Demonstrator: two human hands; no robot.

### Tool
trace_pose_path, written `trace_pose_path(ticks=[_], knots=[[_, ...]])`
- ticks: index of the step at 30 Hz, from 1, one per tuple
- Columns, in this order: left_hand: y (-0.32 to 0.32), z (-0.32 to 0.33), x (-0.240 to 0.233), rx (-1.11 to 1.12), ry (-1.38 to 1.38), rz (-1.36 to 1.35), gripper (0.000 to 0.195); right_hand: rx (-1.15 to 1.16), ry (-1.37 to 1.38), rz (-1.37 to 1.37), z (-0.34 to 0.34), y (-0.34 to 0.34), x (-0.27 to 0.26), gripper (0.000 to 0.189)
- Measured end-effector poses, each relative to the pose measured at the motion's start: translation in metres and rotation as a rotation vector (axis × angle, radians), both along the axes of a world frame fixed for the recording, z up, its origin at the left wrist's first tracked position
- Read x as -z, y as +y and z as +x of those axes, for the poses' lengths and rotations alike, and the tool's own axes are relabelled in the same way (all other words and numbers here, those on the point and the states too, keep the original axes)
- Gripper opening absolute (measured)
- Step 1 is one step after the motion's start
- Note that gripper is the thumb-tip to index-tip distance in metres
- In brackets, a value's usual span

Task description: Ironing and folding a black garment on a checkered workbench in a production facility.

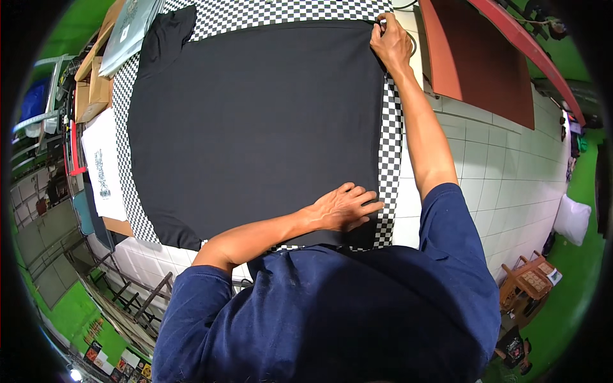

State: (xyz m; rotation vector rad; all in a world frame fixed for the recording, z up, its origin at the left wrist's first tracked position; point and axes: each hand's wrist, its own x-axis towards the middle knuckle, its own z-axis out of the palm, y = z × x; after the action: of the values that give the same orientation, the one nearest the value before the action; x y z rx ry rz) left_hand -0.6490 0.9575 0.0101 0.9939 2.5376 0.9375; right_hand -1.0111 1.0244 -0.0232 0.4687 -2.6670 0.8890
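Note:
A black T-shirt (254,119) lies spread out on a table with a black-and-white checkered cover (390,143), its sleeves towards the left and its hem along the right. My left hand (344,207) rests on the shirt near the lower end of the hem, palm down with fingers bent and apart. At the upper right corner of the hem is my right hand (391,40), its thumb and fingers pinching the shirt's edge. The fingertips there are partly hidden.
Printed white sheets (103,167) lie at the table's left edge. Clear plastic-wrapped items (127,33) and an open cardboard box (92,95) are at the upper left. A reddish-brown board (479,62) stands beyond the table's right side. A person (515,349) is far off at the lower right.

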Motion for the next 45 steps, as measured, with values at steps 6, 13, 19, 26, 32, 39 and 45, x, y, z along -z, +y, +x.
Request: trace_pose_path(ticks=[6,13,19,26,32,39,45], knots=[[-0.01,0.0,-0.008,-0.01,-0.057,0.148,0.059,0.053,0.086,0.008,0.032,0.014,-0.014,0.042],[-0.03,0.023,0.001,-0.34,0.046,0.08,0.058,-0.196,0.003,0.175,0.2,0.055,-0.042,0.055],[-0.045,0.045,0.003,-0.426,0.008,-0.147,0.07,-0.263,-0.208,0.463,0.29,0.073,-0.019,0.066],[-0.042,0.05,0.011,-0.432,0.086,-0.162,0.069,-0.024,-0.166,0.187,0.288,0.072,-0.011,0.06],[-0.025,0.042,0.005,-0.474,0.112,-0.106,0.065,0.224,-0.25,0.021,0.305,0.085,-0.02,0.025],[-0.018,0.042,0.015,-0.443,0.172,-0.154,0.064,0.269,-0.232,0.08,0.313,0.052,-0.026,0.023],[-0.017,0.043,0.014,-0.448,0.153,-0.149,0.064,0.265,-0.319,-0.041,0.308,0.048,-0.032,0.022]])
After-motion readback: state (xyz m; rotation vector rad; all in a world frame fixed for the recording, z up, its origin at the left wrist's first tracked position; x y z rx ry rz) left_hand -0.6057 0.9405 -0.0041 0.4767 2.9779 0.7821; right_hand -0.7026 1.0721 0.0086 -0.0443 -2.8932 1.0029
